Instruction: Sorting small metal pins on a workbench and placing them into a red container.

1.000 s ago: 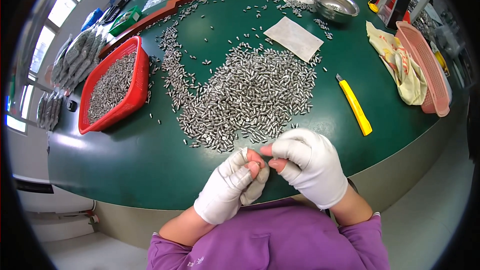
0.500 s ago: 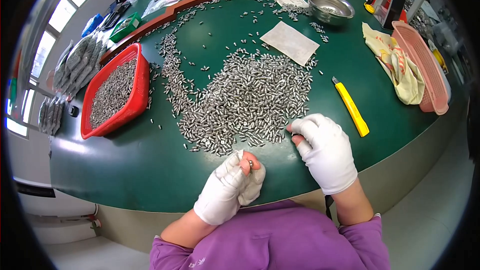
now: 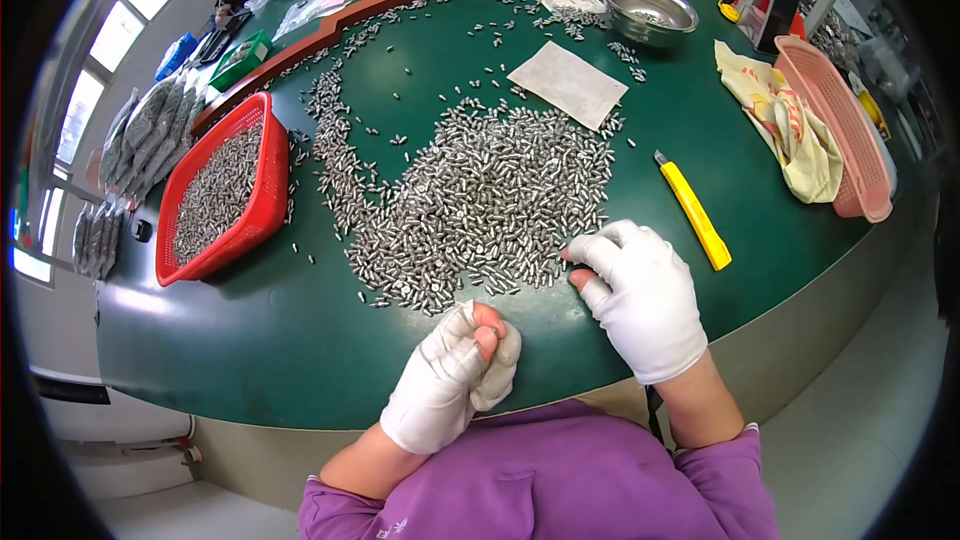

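Observation:
A broad heap of small silvery metal parts (image 3: pixel 480 205), short and cylindrical, lies on the green tabletop (image 3: pixel 270 350) in front of me. Just below its near edge is my left hand (image 3: pixel 450 370), in a white glove with bare thumb and fingertip. These two are pinched on a small metal part, now almost hidden by them. My right hand (image 3: pixel 645 300), gloved the same way, hovers at the heap's lower right edge. Its index finger and thumb are apart, and I see nothing between them. A yellow utility knife (image 3: pixel 695 217) lies to its right.
A red basket (image 3: pixel 272 190) full of metal parts stands at left, near bagged parts (image 3: pixel 155 140). Beyond the heap are a sheet of card (image 3: pixel 568 85) and a steel bowl (image 3: pixel 650 30). A cloth (image 3: pixel 790 130) and pink basket (image 3: pixel 850 155) sit at right. Another person sits far left.
My left thumb has closed over the small metal part, which showed more clearly before. My right hand stays by the heap's edge. The whole view has shifted slightly.

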`<state>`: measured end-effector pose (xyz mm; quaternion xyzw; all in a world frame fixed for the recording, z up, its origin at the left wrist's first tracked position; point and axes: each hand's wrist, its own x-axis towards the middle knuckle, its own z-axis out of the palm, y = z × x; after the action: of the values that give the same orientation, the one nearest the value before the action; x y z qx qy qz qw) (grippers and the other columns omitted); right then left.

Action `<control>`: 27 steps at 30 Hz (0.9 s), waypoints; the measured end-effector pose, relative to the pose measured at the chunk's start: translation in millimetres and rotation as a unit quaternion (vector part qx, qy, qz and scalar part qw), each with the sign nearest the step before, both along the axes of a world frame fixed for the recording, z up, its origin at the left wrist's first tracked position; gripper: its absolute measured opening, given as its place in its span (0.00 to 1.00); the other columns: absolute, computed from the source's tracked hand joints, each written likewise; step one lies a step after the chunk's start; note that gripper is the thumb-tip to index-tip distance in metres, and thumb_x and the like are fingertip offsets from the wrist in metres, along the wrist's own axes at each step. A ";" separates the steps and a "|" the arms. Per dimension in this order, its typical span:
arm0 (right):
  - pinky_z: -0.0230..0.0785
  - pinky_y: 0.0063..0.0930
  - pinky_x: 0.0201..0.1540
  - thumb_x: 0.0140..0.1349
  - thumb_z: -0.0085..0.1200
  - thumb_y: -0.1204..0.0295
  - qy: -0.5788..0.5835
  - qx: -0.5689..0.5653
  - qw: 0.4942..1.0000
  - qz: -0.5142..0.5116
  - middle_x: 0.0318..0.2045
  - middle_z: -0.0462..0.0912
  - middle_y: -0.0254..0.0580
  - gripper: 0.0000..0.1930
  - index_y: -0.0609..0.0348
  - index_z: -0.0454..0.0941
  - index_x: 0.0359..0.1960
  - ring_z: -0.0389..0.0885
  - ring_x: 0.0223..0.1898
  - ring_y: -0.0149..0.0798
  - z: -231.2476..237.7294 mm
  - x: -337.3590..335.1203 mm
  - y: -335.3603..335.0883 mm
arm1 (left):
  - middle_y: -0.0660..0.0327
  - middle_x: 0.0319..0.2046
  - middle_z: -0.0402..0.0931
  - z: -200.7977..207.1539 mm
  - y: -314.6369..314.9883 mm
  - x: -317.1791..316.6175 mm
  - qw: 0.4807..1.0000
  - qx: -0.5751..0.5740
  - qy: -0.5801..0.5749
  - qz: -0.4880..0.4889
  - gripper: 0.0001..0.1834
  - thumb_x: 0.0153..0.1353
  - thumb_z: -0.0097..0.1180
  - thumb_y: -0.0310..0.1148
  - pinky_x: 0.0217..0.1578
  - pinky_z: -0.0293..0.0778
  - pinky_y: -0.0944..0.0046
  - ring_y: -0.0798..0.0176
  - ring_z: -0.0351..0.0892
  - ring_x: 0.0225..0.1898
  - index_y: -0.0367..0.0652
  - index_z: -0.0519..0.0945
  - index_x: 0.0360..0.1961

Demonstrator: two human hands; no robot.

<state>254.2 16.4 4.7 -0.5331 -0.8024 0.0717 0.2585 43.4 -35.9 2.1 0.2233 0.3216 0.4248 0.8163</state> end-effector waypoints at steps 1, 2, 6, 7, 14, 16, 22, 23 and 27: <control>0.70 0.38 0.42 0.56 0.59 0.70 0.000 0.000 1.000 0.000 0.35 0.77 0.38 0.08 0.48 0.79 0.38 0.77 0.37 0.44 0.0 -0.8 0.1 | 0.67 0.33 0.69 0.0 -0.3 -0.4 1.000 0.000 0.005 0.001 0.13 0.66 0.58 0.46 0.24 0.56 0.73 0.73 0.60 0.23 0.53 0.72 0.43; 0.70 0.38 0.42 0.56 0.59 0.70 0.006 -0.001 1.000 0.007 0.35 0.77 0.38 0.07 0.48 0.79 0.37 0.77 0.37 0.44 -0.1 -1.6 0.5 | 0.67 0.33 0.69 0.3 -0.3 -1.0 1.000 0.000 0.004 0.001 0.13 0.66 0.58 0.46 0.24 0.56 0.73 0.73 0.60 0.23 0.53 0.72 0.43; 0.71 0.38 0.42 0.55 0.59 0.71 0.015 0.005 1.000 0.019 0.34 0.77 0.38 0.06 0.49 0.78 0.34 0.77 0.36 0.44 -3.0 -1.2 1.4 | 0.67 0.34 0.69 -1.2 0.2 -4.2 1.000 0.008 0.008 -0.013 0.16 0.66 0.57 0.49 0.25 0.58 0.73 0.73 0.61 0.24 0.51 0.71 0.43; 0.71 0.38 0.42 0.55 0.59 0.71 0.015 0.005 1.000 0.020 0.34 0.77 0.38 0.06 0.49 0.78 0.34 0.77 0.36 0.44 -2.8 -1.1 1.6 | 0.66 0.34 0.70 -1.8 0.4 -4.8 1.000 0.010 -0.004 -0.018 0.17 0.66 0.57 0.50 0.25 0.58 0.73 0.73 0.61 0.24 0.51 0.71 0.43; 0.70 0.39 0.41 0.55 0.60 0.71 0.028 0.012 1.000 0.002 0.32 0.76 0.38 0.05 0.51 0.76 0.31 0.77 0.36 0.45 -3.3 -3.0 1.6 | 0.66 0.35 0.71 -2.0 0.3 -3.1 1.000 0.005 0.000 0.001 0.14 0.67 0.57 0.47 0.26 0.58 0.73 0.73 0.62 0.25 0.52 0.72 0.44; 0.70 0.41 0.41 0.54 0.61 0.72 0.069 -0.013 0.997 -0.009 0.33 0.76 0.40 0.07 0.53 0.75 0.32 0.77 0.36 0.47 -3.5 -1.8 -1.1 | 0.66 0.37 0.72 -3.8 0.0 -3.1 1.000 0.019 -0.020 0.004 0.13 0.67 0.58 0.46 0.26 0.59 0.73 0.73 0.62 0.25 0.52 0.72 0.44; 0.69 0.41 0.44 0.55 0.62 0.73 0.130 -0.072 0.989 -0.026 0.36 0.77 0.40 0.08 0.54 0.75 0.34 0.77 0.40 0.49 -9.0 5.6 -13.5 | 0.61 0.46 0.75 -11.7 -5.2 -20.2 0.986 0.030 -0.124 0.109 0.13 0.64 0.59 0.30 0.38 0.64 0.70 0.70 0.64 0.33 0.50 0.74 0.49; 0.69 0.41 0.44 0.55 0.62 0.73 0.128 -0.071 0.989 -0.020 0.36 0.77 0.40 0.08 0.54 0.75 0.34 0.77 0.40 0.49 -8.6 6.1 -14.7 | 0.60 0.46 0.75 -7.0 -3.7 -26.4 0.984 0.042 -0.109 0.133 0.13 0.63 0.59 0.30 0.38 0.65 0.70 0.70 0.65 0.34 0.49 0.74 0.48; 0.68 0.41 0.45 0.54 0.63 0.74 0.100 -0.051 0.994 -0.016 0.37 0.77 0.39 0.09 0.53 0.75 0.34 0.76 0.41 0.48 -10.3 6.7 -15.8 | 0.59 0.45 0.75 19.6 34.8 -81.9 0.947 0.180 -0.004 0.266 0.11 0.63 0.57 0.26 0.39 0.69 0.70 0.69 0.70 0.36 0.48 0.73 0.45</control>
<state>260.9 0.5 -5.5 -0.5486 -0.7593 0.1609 0.3109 -38.5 -1.1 21.7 0.2711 0.2841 0.6782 0.6212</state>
